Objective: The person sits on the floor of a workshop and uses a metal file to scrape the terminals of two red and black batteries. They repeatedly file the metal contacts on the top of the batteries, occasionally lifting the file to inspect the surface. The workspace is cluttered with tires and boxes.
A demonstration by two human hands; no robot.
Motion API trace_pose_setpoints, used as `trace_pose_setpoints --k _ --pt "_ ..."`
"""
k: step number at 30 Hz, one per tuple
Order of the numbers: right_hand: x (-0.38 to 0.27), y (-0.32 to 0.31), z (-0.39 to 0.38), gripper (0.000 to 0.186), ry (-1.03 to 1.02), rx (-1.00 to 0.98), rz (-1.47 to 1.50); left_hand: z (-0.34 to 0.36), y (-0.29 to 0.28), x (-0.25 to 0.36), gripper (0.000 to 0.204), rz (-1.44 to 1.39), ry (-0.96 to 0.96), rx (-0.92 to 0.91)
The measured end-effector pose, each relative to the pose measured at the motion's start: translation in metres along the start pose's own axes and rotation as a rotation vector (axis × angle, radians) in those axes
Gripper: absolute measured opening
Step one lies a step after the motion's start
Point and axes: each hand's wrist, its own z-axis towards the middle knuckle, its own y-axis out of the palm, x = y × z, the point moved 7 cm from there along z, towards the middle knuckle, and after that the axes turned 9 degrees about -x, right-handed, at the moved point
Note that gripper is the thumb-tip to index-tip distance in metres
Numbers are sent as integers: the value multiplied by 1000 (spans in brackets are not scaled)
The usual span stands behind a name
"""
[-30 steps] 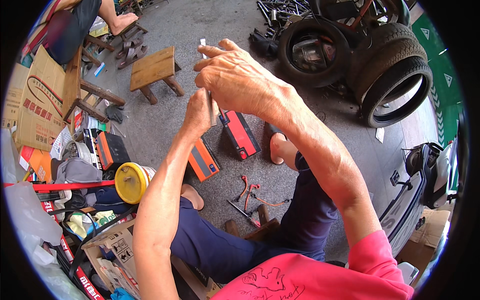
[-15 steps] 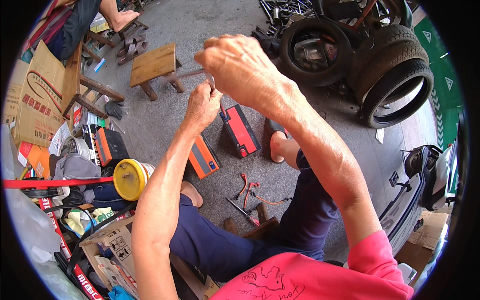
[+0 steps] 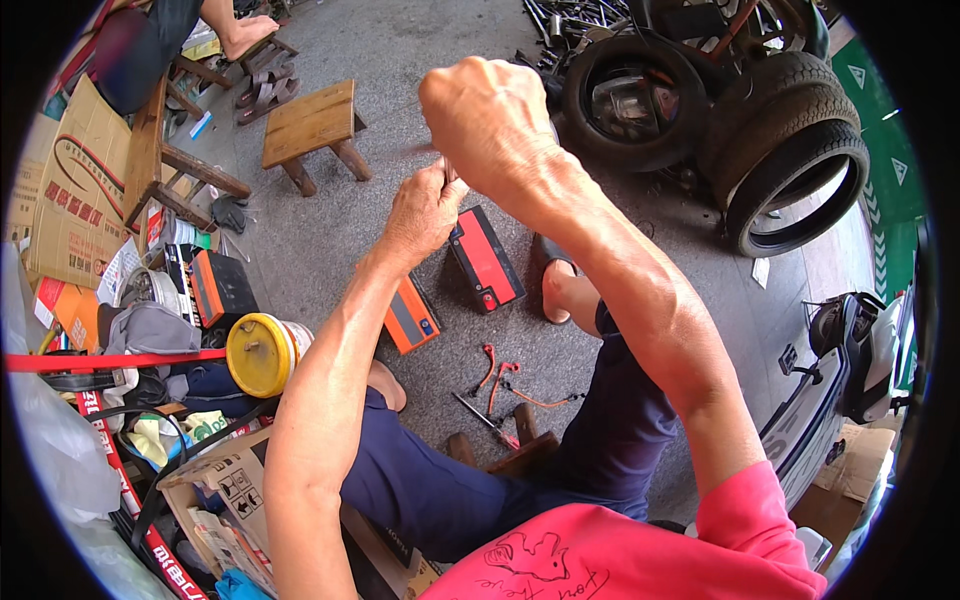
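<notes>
Thin strip (image 3: 448, 171) protrudes from between the left fingers (image 3: 430, 182).

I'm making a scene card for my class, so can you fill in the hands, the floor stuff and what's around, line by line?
Left hand: just below the other one in the picture; grip unclear
Right hand: curled like a fist, contents hidden
Floor: red-and-black block, orange-and-gray block, reddish cables
Left side: wooden stool, yellow-lidded bucket
Right side: black tires
</notes>
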Motion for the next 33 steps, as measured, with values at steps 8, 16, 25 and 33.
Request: trace_pose_setpoints --k 8,16,25,33 --pt "-7 -1 -12 5 -257 81 68 1 -2 -3 20 98 41 8" --pt "-12 4 -16 3 -344 -69 92 0 -3 -5 20 126 159 105" --pt "-19 13 -8 7 -287 27 23 -1 -5 -16 24 111 -41 120" --pt "-24 38 -17 5 -395 -33 86 -12 2 -37 30 241 -27 -64"
